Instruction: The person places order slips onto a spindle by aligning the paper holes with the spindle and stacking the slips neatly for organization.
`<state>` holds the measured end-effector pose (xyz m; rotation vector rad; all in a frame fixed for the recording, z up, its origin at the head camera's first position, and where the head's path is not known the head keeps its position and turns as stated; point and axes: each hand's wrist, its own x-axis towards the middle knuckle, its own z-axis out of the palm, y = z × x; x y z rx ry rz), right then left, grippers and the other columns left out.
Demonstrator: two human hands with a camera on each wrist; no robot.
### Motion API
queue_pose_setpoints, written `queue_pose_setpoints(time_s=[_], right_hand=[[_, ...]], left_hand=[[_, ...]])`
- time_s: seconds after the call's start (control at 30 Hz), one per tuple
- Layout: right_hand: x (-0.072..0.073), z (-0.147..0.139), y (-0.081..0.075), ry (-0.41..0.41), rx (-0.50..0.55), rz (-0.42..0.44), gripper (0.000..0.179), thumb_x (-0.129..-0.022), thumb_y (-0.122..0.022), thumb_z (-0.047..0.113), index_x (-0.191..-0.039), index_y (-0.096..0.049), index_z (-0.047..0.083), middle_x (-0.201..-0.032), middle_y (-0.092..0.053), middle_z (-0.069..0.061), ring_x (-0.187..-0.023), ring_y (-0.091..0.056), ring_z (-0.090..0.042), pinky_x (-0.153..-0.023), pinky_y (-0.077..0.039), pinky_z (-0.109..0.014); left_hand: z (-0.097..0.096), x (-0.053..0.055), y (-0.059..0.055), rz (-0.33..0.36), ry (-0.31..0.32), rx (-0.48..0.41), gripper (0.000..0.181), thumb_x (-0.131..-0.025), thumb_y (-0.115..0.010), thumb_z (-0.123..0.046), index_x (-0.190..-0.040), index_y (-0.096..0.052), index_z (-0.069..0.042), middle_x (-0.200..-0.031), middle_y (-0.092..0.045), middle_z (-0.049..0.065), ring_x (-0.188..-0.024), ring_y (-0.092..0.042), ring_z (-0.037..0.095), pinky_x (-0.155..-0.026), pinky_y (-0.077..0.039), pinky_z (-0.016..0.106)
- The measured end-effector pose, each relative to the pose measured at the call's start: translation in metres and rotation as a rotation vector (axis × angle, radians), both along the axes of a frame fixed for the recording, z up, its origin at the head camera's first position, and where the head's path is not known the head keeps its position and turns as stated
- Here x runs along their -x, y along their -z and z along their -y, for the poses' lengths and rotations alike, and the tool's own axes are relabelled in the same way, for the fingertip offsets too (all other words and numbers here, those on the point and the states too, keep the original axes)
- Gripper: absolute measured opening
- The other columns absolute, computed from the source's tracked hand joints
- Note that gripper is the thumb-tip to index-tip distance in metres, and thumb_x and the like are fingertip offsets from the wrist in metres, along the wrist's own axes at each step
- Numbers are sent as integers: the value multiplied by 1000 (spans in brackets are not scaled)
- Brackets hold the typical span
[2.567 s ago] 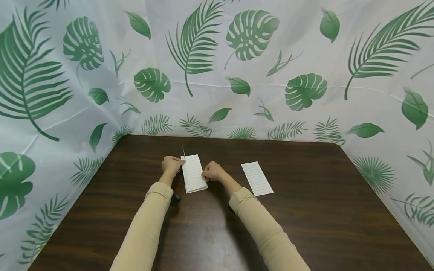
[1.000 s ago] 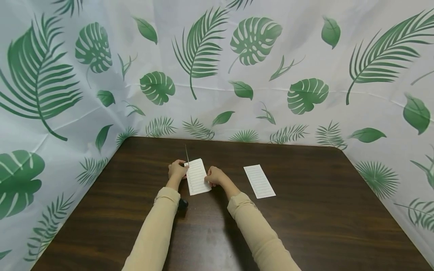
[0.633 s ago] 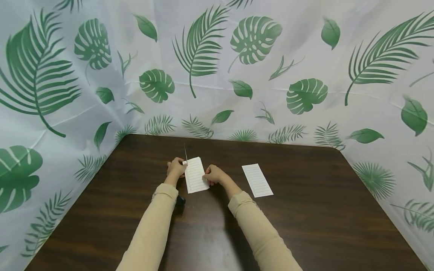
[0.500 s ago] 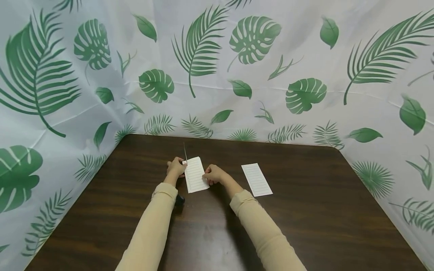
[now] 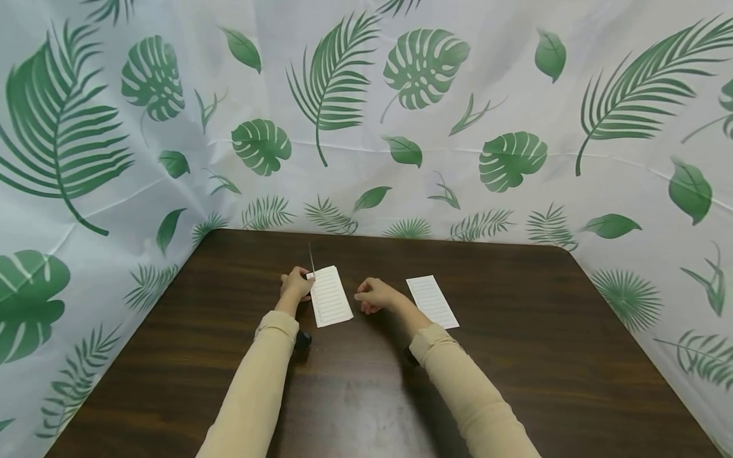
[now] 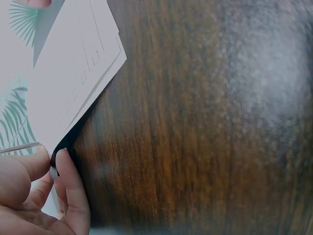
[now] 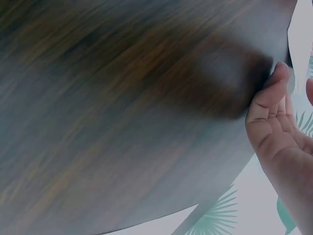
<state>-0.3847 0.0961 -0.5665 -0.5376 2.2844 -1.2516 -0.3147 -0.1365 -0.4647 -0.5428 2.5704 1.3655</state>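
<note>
In the head view my left hand (image 5: 296, 284) pinches the upper left corner of a stack of white lined paper slips (image 5: 330, 298). A thin strip (image 5: 312, 257) sticks up from the same pinch; its kind cannot be made out. The left wrist view shows thumb and fingers at the corner of the stack (image 6: 73, 73), its sheets slightly fanned at the lower edge. My right hand (image 5: 375, 295) is just right of the stack, apart from it, with loosely bent fingers and nothing between them. In the right wrist view this hand (image 7: 279, 117) hovers over the tabletop.
A single lined slip (image 5: 432, 301) lies flat on the dark wooden table (image 5: 515, 356), to the right of my right hand and partly covered by that forearm. A leaf-patterned white curtain (image 5: 355, 127) stands behind the table and along its sides.
My right hand has let go of the stack's right edge and moved a little to the right. The left hand keeps its pinch on the corner; the lone slip stays put.
</note>
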Motion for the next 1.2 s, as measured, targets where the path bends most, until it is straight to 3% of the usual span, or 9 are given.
queue_pose_setpoints(time_s=[0.1, 0.13, 0.3, 0.37, 0.43, 0.53, 0.77, 1.0, 1.2], right_hand=[[-7, -4, -12, -16, -29, -4, 38, -93, -55, 43, -107, -51, 8, -72, -66, -9, -60, -64, -19, -55, -55, -30], [-7, -6, -16, -40, 5, -9, 38, -91, -57, 45, -103, -51, 9, -69, -65, -6, -57, -63, -17, -51, -52, -28], [-55, -2, -87, -17, -69, 5, 26, -95, -56, 25, -108, -53, 3, -75, -64, -13, -61, -63, -20, -57, -55, -32], [-74, -1, -112, 4, -117, -27, 22, -96, -53, 14, -109, -52, -3, -78, -64, -17, -63, -63, -22, -60, -56, -33], [-83, -4, -122, -8, -131, -81, 20, -96, -51, 11, -108, -52, -5, -78, -63, -17, -63, -61, -22, -59, -55, -31], [-88, -9, -126, -9, -170, -153, 18, -96, -51, 9, -107, -53, -5, -78, -63, -17, -63, -61, -21, -59, -54, -30], [-83, -25, -125, -4, -197, -214, 15, -92, -57, 8, -103, -56, -2, -78, -64, -12, -61, -56, -15, -56, -49, -23], [-78, -52, -124, -42, -247, -365, 16, -90, -60, 8, -103, -57, -2, -96, -67, -15, -79, -63, -21, -69, -54, -32], [-72, -70, -127, -88, -261, -432, 17, -89, -63, 11, -102, -59, 1, -91, -65, -10, -81, -61, -20, -75, -54, -36]], left_hand=[[2, 1, -1, -12, 7, -9, 29, -96, -52, -19, -122, -47, -6, -134, -28, 28, -108, -48, 43, -51, -54, 18], [3, 1, -1, -13, 9, -13, 29, -96, -52, -18, -121, -47, -5, -134, -28, 28, -110, -47, 43, -51, -54, 18], [4, 0, -1, -12, 4, -26, 28, -95, -53, -17, -121, -47, -5, -134, -26, 29, -113, -45, 45, -50, -53, 17], [4, -1, -1, -12, 5, -28, 29, -95, -52, -17, -121, -47, -5, -134, -26, 28, -111, -46, 45, -51, -54, 18], [4, -1, 0, -13, 9, -29, 29, -96, -52, -16, -121, -46, -5, -133, -26, 28, -109, -46, 44, -52, -54, 18], [2, 0, 2, -17, 13, -28, 29, -96, -52, -16, -122, -46, -5, -133, -26, 29, -107, -47, 43, -52, -54, 18], [1, 0, 2, -20, 15, -32, 30, -96, -51, -17, -123, -46, -5, -133, -26, 29, -106, -47, 44, -51, -54, 17], [-4, 1, 1, -33, 13, -25, 29, -96, -52, -16, -122, -47, -5, -131, -28, 29, -104, -48, 43, -53, -55, 20], [-1, 1, 4, -24, -6, -26, 30, -96, -52, -17, -123, -47, -6, -132, -28, 28, -102, -49, 41, -52, -54, 18]])
